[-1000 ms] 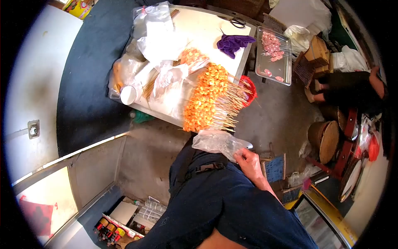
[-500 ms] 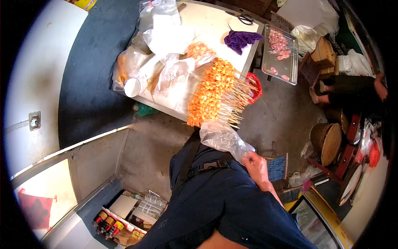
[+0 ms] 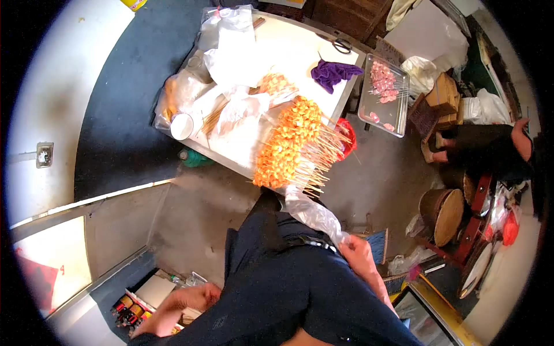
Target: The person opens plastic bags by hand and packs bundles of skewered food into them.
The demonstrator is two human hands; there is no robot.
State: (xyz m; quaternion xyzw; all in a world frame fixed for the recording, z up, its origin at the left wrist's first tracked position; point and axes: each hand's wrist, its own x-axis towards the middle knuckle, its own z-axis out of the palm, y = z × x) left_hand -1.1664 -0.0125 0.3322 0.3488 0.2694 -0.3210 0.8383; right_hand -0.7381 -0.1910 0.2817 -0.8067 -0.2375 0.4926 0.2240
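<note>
My right hand (image 3: 359, 255) is closed on one end of a clear plastic bag (image 3: 316, 214), pinching it at my right thigh. The bag stretches, narrow and creased, toward a big pile of skewers (image 3: 293, 138) threaded with orange pieces. These lie at the near corner of the white table (image 3: 288, 32), their bare sticks pointing right. Low on the left, my left hand (image 3: 197, 297) is beside my left thigh, apart from the table. Its fingers look bent, but they are blurred and partly hidden, and I see nothing held in it.
Plastic bags (image 3: 234, 63), a white cup (image 3: 182, 126), a purple cloth (image 3: 332, 74) and scissors (image 3: 342, 46) lie on the table. A metal tray (image 3: 375, 63) with pink meat skewers stands to its right. Another person's hand (image 3: 521, 140) shows at far right, above wooden baskets (image 3: 447, 218).
My left hand has come into view at lower left. The plastic bag is drawn out longer and narrower in my right hand, which has moved slightly down in view.
</note>
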